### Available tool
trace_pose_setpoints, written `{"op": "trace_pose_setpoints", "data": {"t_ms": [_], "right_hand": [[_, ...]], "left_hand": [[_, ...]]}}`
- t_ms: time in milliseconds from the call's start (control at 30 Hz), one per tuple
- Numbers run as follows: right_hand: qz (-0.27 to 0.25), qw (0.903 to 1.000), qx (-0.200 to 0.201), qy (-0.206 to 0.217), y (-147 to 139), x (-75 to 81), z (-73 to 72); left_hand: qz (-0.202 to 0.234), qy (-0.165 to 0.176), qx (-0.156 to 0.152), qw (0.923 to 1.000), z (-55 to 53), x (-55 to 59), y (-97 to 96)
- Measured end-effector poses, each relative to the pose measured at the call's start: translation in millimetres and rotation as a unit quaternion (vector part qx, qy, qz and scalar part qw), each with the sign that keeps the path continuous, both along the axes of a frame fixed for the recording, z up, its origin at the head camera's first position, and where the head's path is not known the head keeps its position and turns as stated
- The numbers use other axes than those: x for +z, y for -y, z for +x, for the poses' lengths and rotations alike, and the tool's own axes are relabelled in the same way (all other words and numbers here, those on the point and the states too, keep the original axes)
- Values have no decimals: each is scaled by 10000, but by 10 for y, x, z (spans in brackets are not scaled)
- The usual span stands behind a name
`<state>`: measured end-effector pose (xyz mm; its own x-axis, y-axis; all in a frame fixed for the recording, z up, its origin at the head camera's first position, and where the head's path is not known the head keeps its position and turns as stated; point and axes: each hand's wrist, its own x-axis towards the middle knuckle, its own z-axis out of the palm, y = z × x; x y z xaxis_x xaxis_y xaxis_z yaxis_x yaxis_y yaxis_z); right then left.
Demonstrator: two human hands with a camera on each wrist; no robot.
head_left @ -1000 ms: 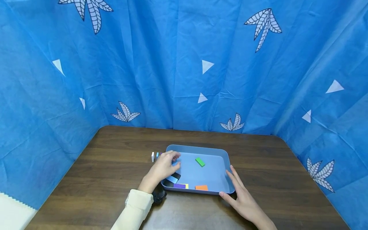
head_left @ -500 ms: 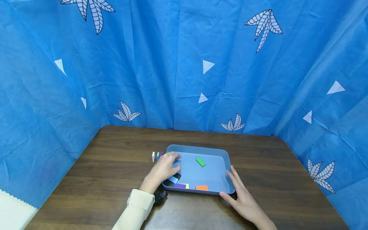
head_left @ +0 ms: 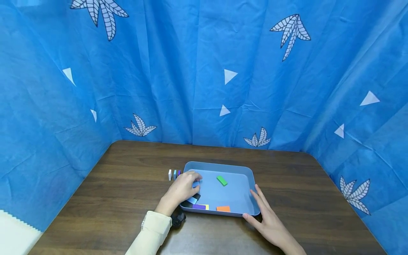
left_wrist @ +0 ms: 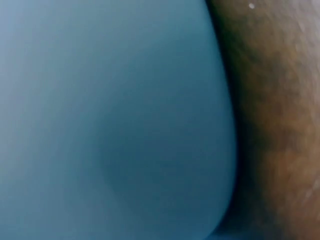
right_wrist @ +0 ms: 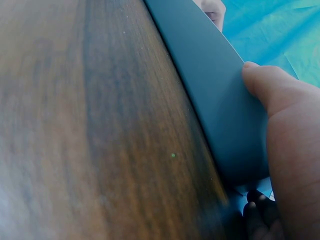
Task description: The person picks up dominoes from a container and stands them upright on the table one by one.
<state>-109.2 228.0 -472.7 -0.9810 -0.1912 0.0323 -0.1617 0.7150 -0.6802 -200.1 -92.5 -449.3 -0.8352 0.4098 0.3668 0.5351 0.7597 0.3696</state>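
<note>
A shallow blue-grey tray (head_left: pixel 217 165) holds several small coloured blocks. My left hand (head_left: pixel 183 186) reaches over its left side, fingers bent and thumb apart from them. Between thumb and fingers shows a blue block (head_left: pixel 196 184); I cannot tell whether they grip it. My right hand (head_left: pixel 266 221) touches the tray's near right corner, fingers straight along the right side. In the right wrist view its thumb (right_wrist: pixel 267 82) lies against the tray's outer wall (right_wrist: pixel 215 95). The left wrist view shows only the tray wall (left_wrist: pixel 150 125) and brown table, with no hand.
Inside the tray lie a green block (head_left: pixel 222 180), an orange block (head_left: pixel 223 209), a purple block (head_left: pixel 199 207) and light blue and black ones. White (head_left: pixel 170 174), light blue (head_left: pixel 175 174) and purple pieces stand upright left of it on the wooden table (head_left: pixel 134 166). Blue curtains surround it.
My left hand has shifted slightly towards the tray's near side, and more of the upright purple piece shows. The right hand and the other blocks have stayed put.
</note>
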Motion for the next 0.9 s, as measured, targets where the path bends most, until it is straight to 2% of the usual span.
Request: {"op": "trace_pose_setpoints", "data": {"t_ms": [233,767,900], "right_hand": [[-5,9999,64,-99,-13,-18,4],[24,9999,36,-106,-17,-14,9],[-15,10000,22,-48,-23,-17,4]], "left_hand": [[40,122,-112,9999,-9,-6,4],[30,334,-54,9994,4,-15,-8],[168,355,-72,9992,3,-17,-8]]}}
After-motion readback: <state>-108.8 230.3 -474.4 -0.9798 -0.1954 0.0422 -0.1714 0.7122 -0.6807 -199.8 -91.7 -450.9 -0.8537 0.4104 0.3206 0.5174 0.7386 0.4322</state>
